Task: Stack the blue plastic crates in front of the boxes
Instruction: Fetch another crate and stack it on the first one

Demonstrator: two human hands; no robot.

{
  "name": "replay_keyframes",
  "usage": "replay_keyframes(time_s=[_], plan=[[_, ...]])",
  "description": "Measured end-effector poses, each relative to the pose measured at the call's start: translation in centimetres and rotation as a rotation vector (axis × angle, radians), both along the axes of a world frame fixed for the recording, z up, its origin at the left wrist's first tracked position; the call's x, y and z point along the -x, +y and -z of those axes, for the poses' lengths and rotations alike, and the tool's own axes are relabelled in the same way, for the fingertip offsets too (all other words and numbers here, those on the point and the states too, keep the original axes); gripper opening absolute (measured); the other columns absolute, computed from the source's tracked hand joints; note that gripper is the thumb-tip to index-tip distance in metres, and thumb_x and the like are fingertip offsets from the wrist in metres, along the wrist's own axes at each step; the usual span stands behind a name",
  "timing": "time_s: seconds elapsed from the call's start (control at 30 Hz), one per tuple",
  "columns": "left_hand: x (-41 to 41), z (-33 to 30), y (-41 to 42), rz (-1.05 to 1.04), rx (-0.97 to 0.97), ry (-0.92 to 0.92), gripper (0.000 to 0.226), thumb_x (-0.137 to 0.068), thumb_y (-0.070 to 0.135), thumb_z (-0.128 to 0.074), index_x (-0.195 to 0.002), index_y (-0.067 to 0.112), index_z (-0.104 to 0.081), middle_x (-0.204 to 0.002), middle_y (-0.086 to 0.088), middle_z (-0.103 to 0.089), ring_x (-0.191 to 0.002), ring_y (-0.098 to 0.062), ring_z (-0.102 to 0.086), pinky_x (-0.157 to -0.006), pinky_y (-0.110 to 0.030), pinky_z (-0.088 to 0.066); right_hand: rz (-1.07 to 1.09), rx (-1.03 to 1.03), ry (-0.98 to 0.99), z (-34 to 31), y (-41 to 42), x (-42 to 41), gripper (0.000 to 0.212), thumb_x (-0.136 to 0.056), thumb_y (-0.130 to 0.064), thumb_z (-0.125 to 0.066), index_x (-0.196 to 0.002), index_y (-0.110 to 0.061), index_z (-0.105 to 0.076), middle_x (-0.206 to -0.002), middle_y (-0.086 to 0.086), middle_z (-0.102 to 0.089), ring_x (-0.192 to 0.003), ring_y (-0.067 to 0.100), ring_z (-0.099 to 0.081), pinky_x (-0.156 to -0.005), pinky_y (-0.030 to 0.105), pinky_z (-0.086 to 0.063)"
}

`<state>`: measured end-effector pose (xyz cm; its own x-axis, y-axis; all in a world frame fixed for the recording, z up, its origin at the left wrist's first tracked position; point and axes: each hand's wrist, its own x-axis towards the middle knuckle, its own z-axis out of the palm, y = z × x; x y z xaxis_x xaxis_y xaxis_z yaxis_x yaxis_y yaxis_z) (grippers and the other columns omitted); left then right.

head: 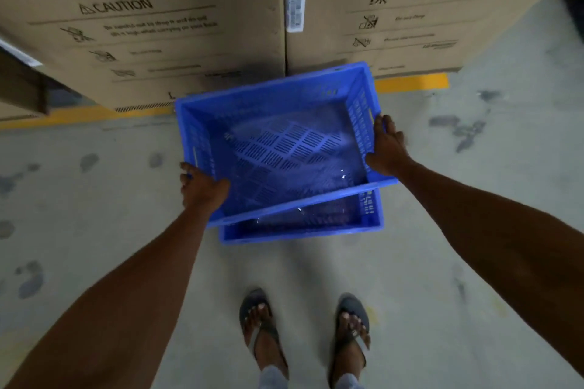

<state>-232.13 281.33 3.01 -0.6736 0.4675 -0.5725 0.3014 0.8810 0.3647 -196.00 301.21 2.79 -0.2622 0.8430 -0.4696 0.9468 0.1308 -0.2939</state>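
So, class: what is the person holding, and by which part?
The upper blue crate: left hand and right hand each hold a side rim.

Only 1 view, worn on the person's head, looks steeply down and forward. It takes in both forearms, the feet in sandals (303,325) on the concrete floor (94,199), with cardboard boxes (142,25) close ahead at the top.

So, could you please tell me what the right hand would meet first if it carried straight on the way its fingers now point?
Probably the right-hand cardboard box: the right hand points up along the upper crate rim toward it, though depth is unclear.
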Motion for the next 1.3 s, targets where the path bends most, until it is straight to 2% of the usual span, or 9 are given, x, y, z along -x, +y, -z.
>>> replay_keyframes(time_s=[0.13,0.27,0.37,0.63,0.77,1.07,1.17,1.23,1.3], plan=[[-3.6,1.2,-3.6,-0.04,-0.024,-0.038,0.119,-0.089,0.031,-0.075,-0.161,0.003,0.016,-0.168,-0.029,-0.003,-0.149,-0.051,-0.025,-0.121,-0.053,-0.029,0.009,-0.039,-0.111,-1.0,1.7,0.9,0.105,-0.084,-0.025,-0.07,-0.161,-0.016,0.001,-0.167,0.005,-0.002,-0.138,0.049,-0.029,-0.105,0.057,-0.039],[-3.2,1.1,-5.6,0.057,0.046,0.026,0.121,-0.086,0.029,-0.076,-0.161,0.003,0.016,-0.165,-0.029,-0.012,-0.146,-0.052,-0.028,-0.117,-0.056,-0.032,-0.105,-0.077,-0.128,-1.7,-1.8,-1.6,0.101,-0.081,-0.012,-0.07,-0.159,0.0,-0.007,-0.163,0.02,-0.014,-0.133,0.048,-0.044,-0.107,0.048,-0.04],[0.1,0.8,-3.0,0.166,0.084,0.035,0.115,-0.09,0.025,-0.073,-0.161,0.003,0.014,-0.162,-0.033,-0.019,-0.144,-0.053,-0.033,-0.115,-0.056,-0.033,-0.047,-0.055,-0.097,-1.2,-4.2,-3.1,0.103,-0.077,-0.01,-0.071,-0.159,0.0,-0.009,-0.164,0.021,-0.017,-0.122,0.049,-0.056,-0.1,0.05,-0.048],[2.3,-0.1,-0.6,0.244,0.095,0.019,0.118,-0.092,0.034,-0.076,-0.161,0.003,0.016,-0.169,-0.026,0.013,-0.155,-0.048,-0.006,-0.123,-0.055,-0.021,0.065,-0.057,-0.101,-0.3,-4.5,-1.1,0.1,-0.08,-0.011,-0.069,-0.159,-0.001,-0.007,-0.16,0.022,-0.022,-0.129,0.047,-0.051,-0.105,0.048,-0.046],[0.3,0.5,-4.7,0.335,0.049,0.038,0.12,-0.09,0.035,-0.077,-0.161,0.005,0.015,-0.169,-0.022,0.018,-0.158,-0.039,0.009,-0.127,-0.052,-0.014,0.055,-0.047,-0.142,-0.2,-7.6,-3.3,0.104,-0.075,-0.014,-0.074,-0.157,0.0,-0.011,-0.157,0.021,-0.025,-0.115,0.05,-0.06,-0.095,0.051,-0.052],[-1.1,0.0,-5.1,0.288,-0.017,0.037,0.1,-0.093,0.015,-0.066,-0.163,0.001,0.004,-0.169,-0.026,0.011,-0.158,-0.04,0.001,-0.128,-0.048,-0.014,-0.062,-0.063,-0.193,-3.0,-1.8,-2.0,0.085,-0.079,-0.002,-0.067,-0.154,0.001,-0.025,-0.149,0.023,-0.041,-0.125,0.047,-0.054,-0.098,0.047,-0.047],[-4.0,0.5,-8.4,0.448,0.011,0.167,0.096,-0.092,0.031,-0.068,-0.163,0.002,-0.011,-0.169,-0.028,0.009,-0.158,-0.043,0.005,-0.125,-0.058,-0.011,-0.022,-0.054,-0.145,-2.3,-5.6,-3.1,0.087,-0.078,-0.002,-0.065,-0.155,-0.001,-0.023,-0.152,0.021,-0.038,-0.122,0.049,-0.056,-0.095,0.049,-0.049],[-6.5,0.8,-10.9,0.553,-0.056,0.152,0.091,-0.097,0.051,-0.055,-0.165,0.011,-0.011,-0.172,-0.019,0.005,-0.159,-0.036,0.004,-0.123,-0.062,-0.004,0.015,-0.045,-0.136,-1.7,-8.1,-3.7,0.09,-0.078,-0.004,-0.065,-0.156,-0.003,-0.019,-0.152,0.019,-0.035,-0.117,0.05,-0.058,-0.093,0.051,-0.05],[-7.8,1.3,-13.1,0.701,-0.177,0.187,0.078,-0.099,0.061,-0.043,-0.164,0.02,-0.026,-0.172,-0.01,-0.014,-0.16,-0.03,-0.01,-0.123,-0.062,-0.003,0.03,-0.06,-0.142,-1.6,-8.6,-3.6,0.091,-0.079,-0.004,-0.063,-0.157,-0.003,-0.016,-0.151,0.02,-0.034,-0.116,0.052,-0.058,-0.094,0.053,-0.05]])
